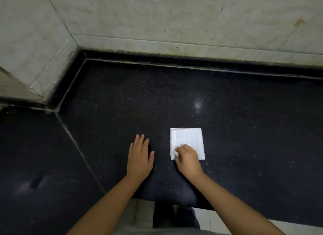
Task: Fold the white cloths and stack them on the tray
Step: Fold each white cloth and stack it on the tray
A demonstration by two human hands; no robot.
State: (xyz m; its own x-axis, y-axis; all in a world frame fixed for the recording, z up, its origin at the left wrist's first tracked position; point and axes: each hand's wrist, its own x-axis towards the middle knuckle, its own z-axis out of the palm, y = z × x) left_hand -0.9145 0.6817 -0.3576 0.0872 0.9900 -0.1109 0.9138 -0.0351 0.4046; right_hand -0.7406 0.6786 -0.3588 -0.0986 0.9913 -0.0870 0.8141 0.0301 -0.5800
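A small white cloth (187,138), folded into a near square, lies flat on the black speckled counter (139,98). My right hand (187,158) rests on its near left corner, with thumb and fingers pinching that corner. My left hand (139,157) lies flat on the bare counter to the left of the cloth, fingers together and stretched out, holding nothing. No tray is in view.
The counter runs into a corner at the back left, bounded by pale tiled walls (157,21). A seam (78,147) crosses the counter on the left. The counter's front edge (174,202) is close to me, with light floor tiles below.
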